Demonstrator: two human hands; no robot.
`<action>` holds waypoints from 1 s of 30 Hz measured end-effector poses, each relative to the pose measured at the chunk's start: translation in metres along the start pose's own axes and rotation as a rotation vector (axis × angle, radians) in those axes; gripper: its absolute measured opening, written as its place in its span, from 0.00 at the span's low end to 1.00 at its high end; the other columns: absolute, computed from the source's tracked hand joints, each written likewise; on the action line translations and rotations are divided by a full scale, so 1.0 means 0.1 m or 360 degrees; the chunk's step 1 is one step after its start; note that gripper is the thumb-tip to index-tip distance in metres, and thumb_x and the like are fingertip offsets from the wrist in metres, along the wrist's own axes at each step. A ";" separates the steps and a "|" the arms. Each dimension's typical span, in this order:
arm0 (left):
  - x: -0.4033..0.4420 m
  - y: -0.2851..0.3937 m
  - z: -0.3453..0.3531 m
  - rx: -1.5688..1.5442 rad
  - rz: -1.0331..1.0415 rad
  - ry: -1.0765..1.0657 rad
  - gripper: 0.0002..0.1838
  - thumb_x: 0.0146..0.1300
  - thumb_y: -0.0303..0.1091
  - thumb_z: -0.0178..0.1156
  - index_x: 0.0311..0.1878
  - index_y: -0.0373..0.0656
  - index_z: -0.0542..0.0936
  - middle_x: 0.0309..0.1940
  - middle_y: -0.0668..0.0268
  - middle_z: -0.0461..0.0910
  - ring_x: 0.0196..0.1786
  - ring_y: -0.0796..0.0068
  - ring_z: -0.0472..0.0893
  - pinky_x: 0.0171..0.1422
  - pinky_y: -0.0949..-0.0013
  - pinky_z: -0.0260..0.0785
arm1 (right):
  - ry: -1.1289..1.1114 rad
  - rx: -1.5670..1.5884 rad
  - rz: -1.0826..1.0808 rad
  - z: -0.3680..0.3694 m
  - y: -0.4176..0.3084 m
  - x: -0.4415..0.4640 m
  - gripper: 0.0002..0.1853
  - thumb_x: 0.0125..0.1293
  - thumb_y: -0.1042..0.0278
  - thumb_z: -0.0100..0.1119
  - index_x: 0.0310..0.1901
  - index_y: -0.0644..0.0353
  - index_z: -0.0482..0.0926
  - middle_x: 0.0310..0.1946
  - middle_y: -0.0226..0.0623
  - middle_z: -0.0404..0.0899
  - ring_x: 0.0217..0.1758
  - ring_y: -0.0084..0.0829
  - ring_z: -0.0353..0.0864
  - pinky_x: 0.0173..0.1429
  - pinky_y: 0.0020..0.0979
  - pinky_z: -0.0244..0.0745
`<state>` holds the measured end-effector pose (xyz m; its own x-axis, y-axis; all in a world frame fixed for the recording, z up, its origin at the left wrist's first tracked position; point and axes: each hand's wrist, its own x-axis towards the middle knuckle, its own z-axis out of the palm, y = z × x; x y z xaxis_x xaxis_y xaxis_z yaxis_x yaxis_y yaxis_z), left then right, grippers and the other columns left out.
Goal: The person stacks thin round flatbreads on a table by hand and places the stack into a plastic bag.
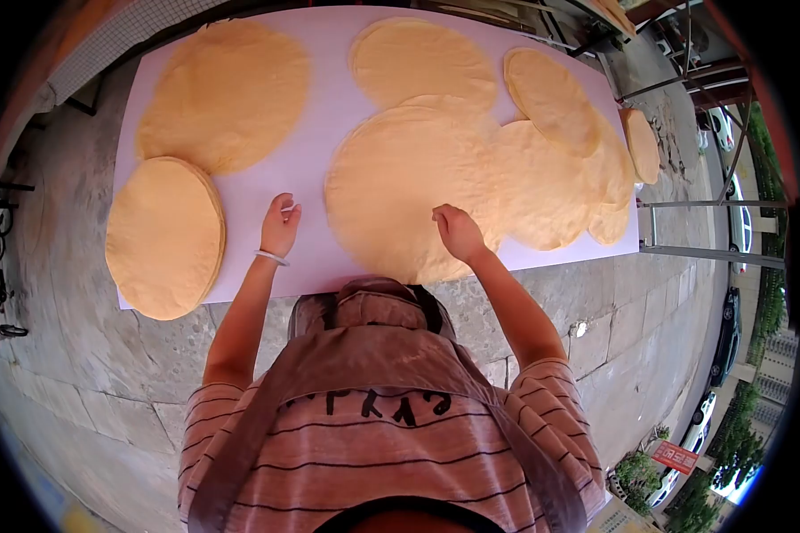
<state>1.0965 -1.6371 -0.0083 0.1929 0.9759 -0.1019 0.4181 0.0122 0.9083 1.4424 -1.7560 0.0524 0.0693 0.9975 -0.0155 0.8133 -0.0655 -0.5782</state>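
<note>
Well, both hands are over a pale table (329,53) spread with big, round, thin, tan sheets. The left hand (281,224), with a white bracelet (271,258) on its wrist, has bent fingers and a gap by the thumb. Nothing shows in it. It is over bare table, between a stack of sheets (164,240) at the near left corner and the big middle sheet (400,186). The right hand (459,233) is over the middle sheet, toward its right side, fingers curled in.

The middle sheet looks light, soft and floppy, and it might tear or crease if pulled hard. A gentle pinch at two spots far apart on its rim would likely hold it best. The stack should be heavier.

I can't tell if the right hand touches the sheet or pinches it. The middle sheet's right rim is hard to follow where it meets the next sheets (542,191). The layers are too thin to count.
</note>
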 end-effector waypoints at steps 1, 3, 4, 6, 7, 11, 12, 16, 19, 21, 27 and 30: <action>-0.13 -0.07 0.31 -0.0079 0.0013 -0.0035 0.19 0.59 0.32 0.58 0.51 0.34 0.69 0.43 0.53 0.76 0.42 0.66 0.79 0.46 0.68 0.72 | 0.0206 0.0129 0.0036 -0.25 0.13 0.15 0.05 0.62 0.72 0.49 0.34 0.62 0.75 0.31 0.44 0.79 0.36 0.45 0.77 0.40 0.38 0.73; -0.30 -0.03 0.84 -0.0424 -0.0207 0.0099 0.19 0.59 0.29 0.58 0.51 0.32 0.68 0.42 0.55 0.76 0.42 0.67 0.78 0.47 0.69 0.71 | 0.0440 0.0338 0.0239 -0.67 0.47 0.34 0.06 0.63 0.72 0.50 0.35 0.62 0.76 0.32 0.43 0.80 0.32 0.39 0.79 0.37 0.32 0.74; -0.35 -0.01 1.06 -0.0594 -0.0318 0.0161 0.19 0.58 0.28 0.58 0.51 0.32 0.68 0.42 0.55 0.76 0.42 0.67 0.78 0.47 0.69 0.71 | 0.0470 0.0347 0.0311 -0.76 0.79 0.38 0.06 0.62 0.71 0.51 0.35 0.62 0.76 0.30 0.41 0.79 0.33 0.35 0.80 0.37 0.31 0.73; -0.44 0.15 1.40 -0.0645 -0.0358 0.0585 0.18 0.58 0.26 0.57 0.50 0.32 0.68 0.41 0.56 0.75 0.43 0.68 0.77 0.48 0.69 0.71 | 0.0394 0.0363 0.0339 -0.79 1.26 0.35 0.06 0.62 0.71 0.52 0.37 0.63 0.75 0.31 0.41 0.79 0.34 0.35 0.80 0.37 0.31 0.73; -0.49 0.22 1.52 -0.0663 -0.0384 0.0803 0.17 0.58 0.25 0.57 0.50 0.31 0.69 0.41 0.56 0.75 0.43 0.68 0.77 0.48 0.69 0.70 | 0.0346 0.0373 0.0353 -0.73 1.46 0.31 0.07 0.61 0.71 0.53 0.39 0.63 0.75 0.31 0.40 0.79 0.34 0.34 0.80 0.38 0.31 0.73; -0.69 0.37 1.76 -0.0889 -0.0368 0.0867 0.16 0.59 0.27 0.56 0.50 0.32 0.70 0.43 0.57 0.75 0.45 0.69 0.76 0.48 0.69 0.70 | 0.0494 0.0153 0.0507 -0.03 1.66 0.05 0.16 0.59 0.66 0.59 0.45 0.64 0.69 0.36 0.38 0.76 0.35 0.32 0.77 0.40 0.31 0.73; -0.76 0.43 1.70 -0.0934 -0.0491 0.0702 0.17 0.60 0.29 0.56 0.50 0.32 0.70 0.42 0.58 0.76 0.43 0.68 0.77 0.46 0.70 0.71 | 0.0427 0.0286 0.0638 -0.04 1.52 0.09 0.16 0.59 0.65 0.59 0.43 0.65 0.70 0.34 0.40 0.76 0.35 0.33 0.77 0.39 0.33 0.73; -0.94 0.16 1.56 -0.1274 -0.0949 0.0336 0.17 0.61 0.32 0.56 0.51 0.33 0.71 0.41 0.60 0.78 0.41 0.67 0.79 0.43 0.68 0.74 | 0.0150 0.0241 0.0725 -0.03 1.14 0.19 0.14 0.59 0.61 0.56 0.35 0.66 0.71 0.25 0.46 0.76 0.31 0.44 0.76 0.37 0.40 0.73; -0.99 0.38 1.49 -0.1312 -0.1108 0.0315 0.17 0.60 0.33 0.57 0.50 0.35 0.71 0.42 0.61 0.78 0.41 0.67 0.79 0.41 0.66 0.74 | -0.0072 0.0315 0.0309 -0.21 0.58 0.32 0.16 0.62 0.57 0.52 0.31 0.66 0.70 0.22 0.49 0.74 0.27 0.51 0.72 0.35 0.40 0.71; -0.98 0.31 1.51 -0.1349 -0.1122 0.0349 0.18 0.61 0.38 0.56 0.50 0.37 0.71 0.42 0.61 0.78 0.43 0.67 0.79 0.43 0.65 0.74 | -0.0171 0.0730 -0.0044 -0.57 -0.02 0.38 0.15 0.63 0.59 0.53 0.31 0.66 0.70 0.21 0.46 0.74 0.25 0.43 0.74 0.32 0.37 0.69; -0.97 0.34 1.30 -0.1498 -0.0864 0.0762 0.18 0.64 0.43 0.51 0.48 0.38 0.68 0.42 0.62 0.76 0.46 0.67 0.77 0.45 0.63 0.73 | 0.0334 0.1788 -0.0187 -1.97 -0.47 0.24 0.12 0.69 0.64 0.49 0.45 0.64 0.74 0.37 0.28 0.78 0.39 0.17 0.74 0.44 0.21 0.71; -1.01 0.11 1.38 -0.1253 -0.0368 0.0621 0.16 0.67 0.39 0.48 0.52 0.40 0.67 0.48 0.61 0.75 0.50 0.66 0.76 0.49 0.66 0.72 | 0.0565 0.1636 -0.0033 -1.79 -0.19 -0.14 0.14 0.70 0.63 0.47 0.48 0.65 0.71 0.39 0.31 0.78 0.40 0.19 0.76 0.44 0.22 0.72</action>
<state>1.2039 -1.7660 -0.0444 -0.1946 0.9333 -0.3017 -0.3463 0.2224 0.9114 1.5294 -1.7735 0.2095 0.3584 0.9225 0.1435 -0.0447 0.1705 -0.9844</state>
